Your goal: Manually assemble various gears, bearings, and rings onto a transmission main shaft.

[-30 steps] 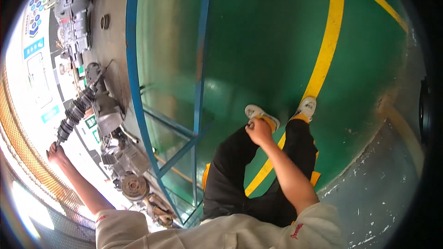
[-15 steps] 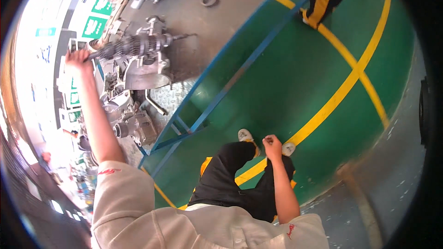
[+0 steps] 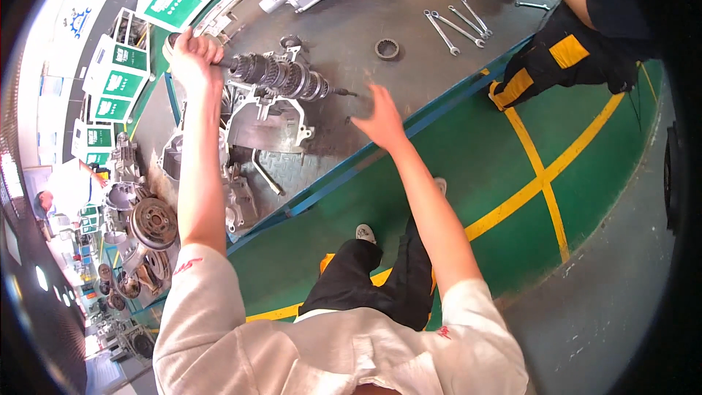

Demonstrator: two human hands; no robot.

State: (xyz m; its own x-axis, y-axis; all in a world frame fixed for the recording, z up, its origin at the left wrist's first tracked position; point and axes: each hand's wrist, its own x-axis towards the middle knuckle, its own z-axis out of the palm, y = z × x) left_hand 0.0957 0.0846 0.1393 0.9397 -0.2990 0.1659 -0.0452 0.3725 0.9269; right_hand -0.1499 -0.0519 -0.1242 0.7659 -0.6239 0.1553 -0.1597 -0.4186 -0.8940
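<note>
Gear shaft (image 3: 281, 77) end inside left hand (image 3: 191, 55); blurred right hand (image 3: 380, 117); co-worker (image 3: 585, 36) cropped above.

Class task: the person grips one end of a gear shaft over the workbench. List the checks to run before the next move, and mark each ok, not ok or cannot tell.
1. Left hand closed on the gear shaft end: ok.
2. Right hand supporting the shaft: not ok, open and apart from it.
3. Shaft tip clear of the bearing ring: ok.
4. Wrenches out of the way: ok.
5. Shaft seated in the housing: cannot tell.
</note>
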